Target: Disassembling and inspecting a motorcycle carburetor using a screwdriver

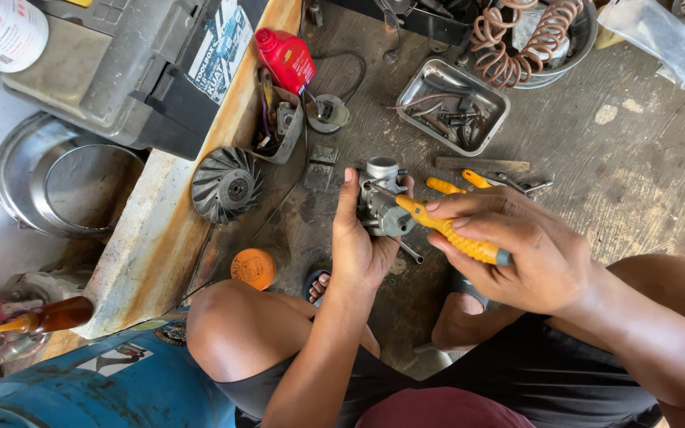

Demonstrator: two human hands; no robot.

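Centrally in the frame, my left hand (358, 246) grips a grey metal carburetor (380, 202) above the concrete floor (636, 158). My right hand (517, 250) clasps a yellow-handled screwdriver (449, 231), tip against it; the carburetor looks still assembled.

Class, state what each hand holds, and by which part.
Left hand grips the grey metal carburettor around its body. Right hand holds the yellow-handled screwdriver by its handle.

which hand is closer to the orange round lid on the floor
Left. The left hand, gripping the grey metal carburetor, is just right of the orange lid. The right hand, holding the yellow-handled screwdriver, is farther right, beyond the left hand.
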